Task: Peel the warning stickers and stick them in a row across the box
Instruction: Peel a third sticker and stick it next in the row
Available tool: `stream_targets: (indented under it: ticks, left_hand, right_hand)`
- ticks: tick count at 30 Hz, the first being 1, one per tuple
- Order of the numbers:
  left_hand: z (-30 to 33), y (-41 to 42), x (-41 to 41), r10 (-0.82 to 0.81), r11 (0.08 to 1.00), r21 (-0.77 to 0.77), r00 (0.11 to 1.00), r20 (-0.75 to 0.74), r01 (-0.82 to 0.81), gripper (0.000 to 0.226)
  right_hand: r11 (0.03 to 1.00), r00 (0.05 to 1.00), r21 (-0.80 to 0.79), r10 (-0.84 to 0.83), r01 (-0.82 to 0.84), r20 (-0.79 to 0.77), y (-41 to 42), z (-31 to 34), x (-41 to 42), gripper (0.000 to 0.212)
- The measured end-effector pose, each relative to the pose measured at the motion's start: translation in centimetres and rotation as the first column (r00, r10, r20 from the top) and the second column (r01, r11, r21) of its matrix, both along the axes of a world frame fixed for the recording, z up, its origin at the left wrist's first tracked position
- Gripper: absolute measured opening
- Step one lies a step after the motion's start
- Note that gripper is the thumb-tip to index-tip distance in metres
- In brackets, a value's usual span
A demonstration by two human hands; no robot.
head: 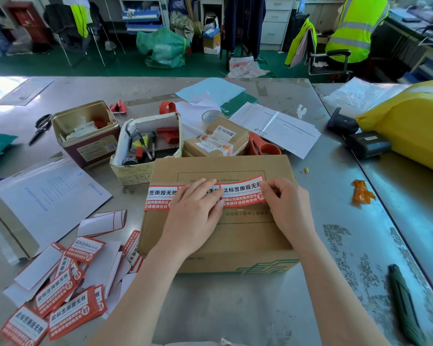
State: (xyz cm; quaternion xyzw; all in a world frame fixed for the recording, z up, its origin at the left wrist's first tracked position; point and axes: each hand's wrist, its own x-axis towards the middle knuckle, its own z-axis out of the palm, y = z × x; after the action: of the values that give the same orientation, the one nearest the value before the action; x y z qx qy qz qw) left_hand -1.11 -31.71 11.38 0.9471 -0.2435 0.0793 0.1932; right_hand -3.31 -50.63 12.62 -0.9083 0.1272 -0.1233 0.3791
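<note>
3 warning stickers (240, 193) span the cardboard box (218, 236); my left hand (195, 211) presses flat, my right hand (285, 203) pinches the newest's end, which may wrinkle if lowered crooked.

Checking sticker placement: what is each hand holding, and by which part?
The right hand pinches the right end of the rightmost sticker. The left hand grips nothing; it lies flat, pressing the stickers on the box.

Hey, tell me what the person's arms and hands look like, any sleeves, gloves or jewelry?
Both forearms are bare up to the bottom edge of the picture, with no sleeves in view. The left hand and right hand wear no gloves, and no rings, watch or bracelet show. The fingers look plain, with short nails.
</note>
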Motion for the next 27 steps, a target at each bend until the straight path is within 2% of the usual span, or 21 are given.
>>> stream_targets:
  ticks: [9,20,24,27]
  left_hand:
    - [0.14,0.17,-0.66,-0.074,0.988,-0.134,0.996,0.045,0.08,0.034]
    - [0.26,-0.02,-0.56,-0.075,0.996,0.042,0.996,-0.051,0.077,0.055]
    - [0.16,0.04,-0.35,-0.069,0.997,0.028,0.996,-0.063,0.071,0.057]
    - [0.15,0.15,-0.19,-0.063,0.998,-0.009,0.995,-0.073,0.062,0.047]
  right_hand:
    - [1.0,1.0,0.014,0.012,-0.012,-0.011,-0.2,0.4,-0.12,0.024]
    - [1.0,0.999,-0.007,0.027,-0.027,-0.032,-0.3,0.74,0.05,0.028]
    - [0.999,1.0,-0.048,0.014,-0.013,0.017,-0.18,0.56,-0.01,0.025]
    - [0.999,0.999,-0.047,0.004,-0.002,0.037,-0.1,0.37,-0.19,0.025]
